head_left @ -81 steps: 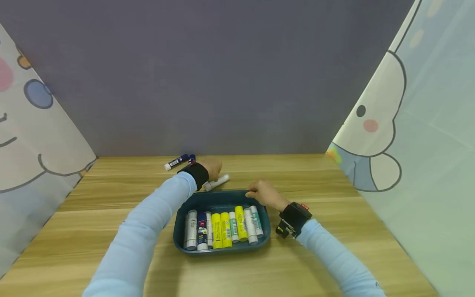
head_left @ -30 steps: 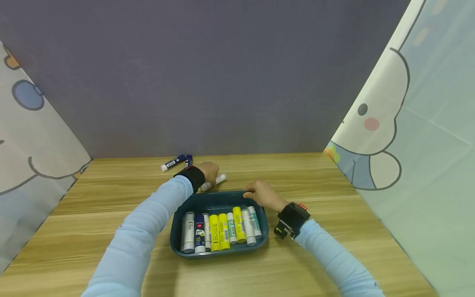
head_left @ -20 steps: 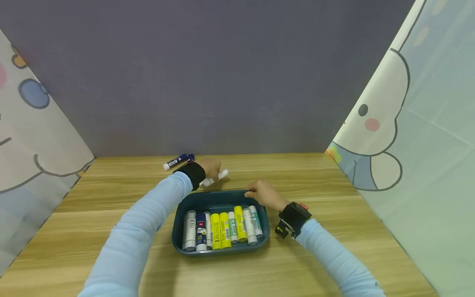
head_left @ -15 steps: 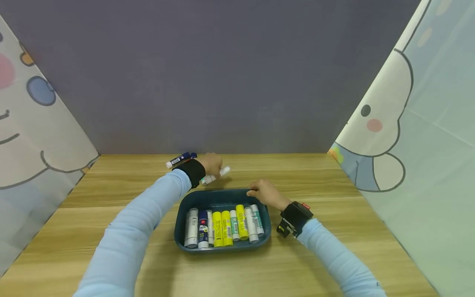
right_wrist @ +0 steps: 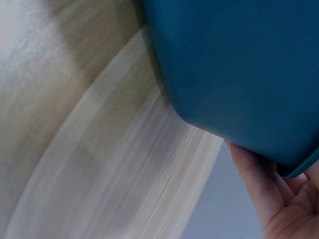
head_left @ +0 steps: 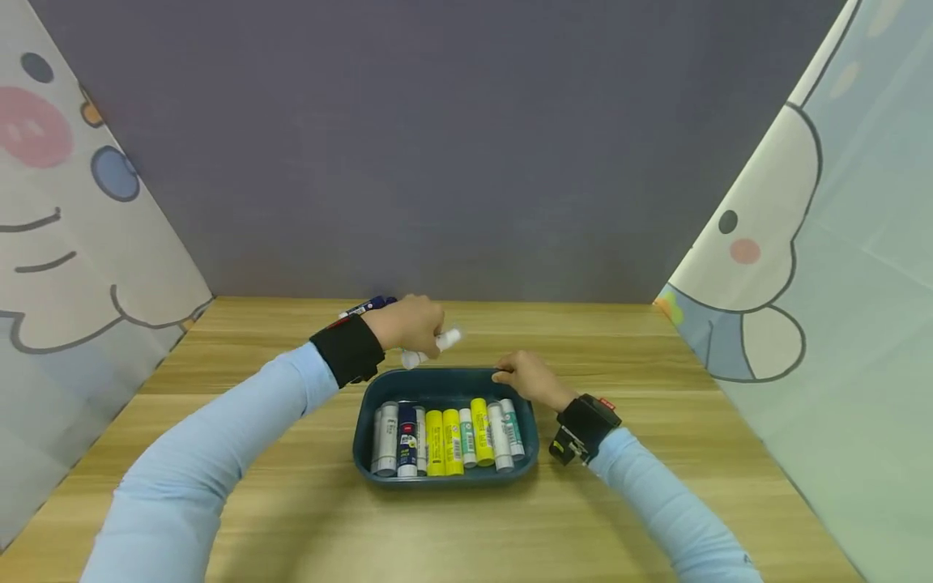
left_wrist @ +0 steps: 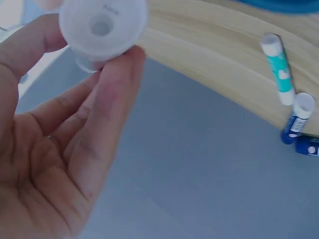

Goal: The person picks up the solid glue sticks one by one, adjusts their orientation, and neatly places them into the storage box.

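Note:
My left hand (head_left: 417, 324) holds a white glue stick (head_left: 449, 338) above the table, just behind the box. In the left wrist view, thumb and fingers pinch the glue stick (left_wrist: 102, 25), with its round end toward the camera. At the far right corner of the dark teal plastic box (head_left: 446, 482), my right hand (head_left: 534, 379) grips the rim; the right wrist view shows its fingers (right_wrist: 254, 181) against the box's outer wall (right_wrist: 239, 69). White, navy, yellow and green-labelled glue sticks lie side by side in the box, among them a yellow glue stick (head_left: 435, 443).
A navy glue stick (head_left: 368, 306) lies at the table's back edge, partly behind the left hand. The left wrist view shows a green-and-white glue stick (left_wrist: 280, 69) beside two navy ones (left_wrist: 296, 125). A grey panel (head_left: 437, 146) stands behind the wooden table (head_left: 466, 534).
The white glue stick, earlier lying behind the box, has been lifted off the table in my left hand. My right hand has stayed on the box's rim. The head view has shifted slightly.

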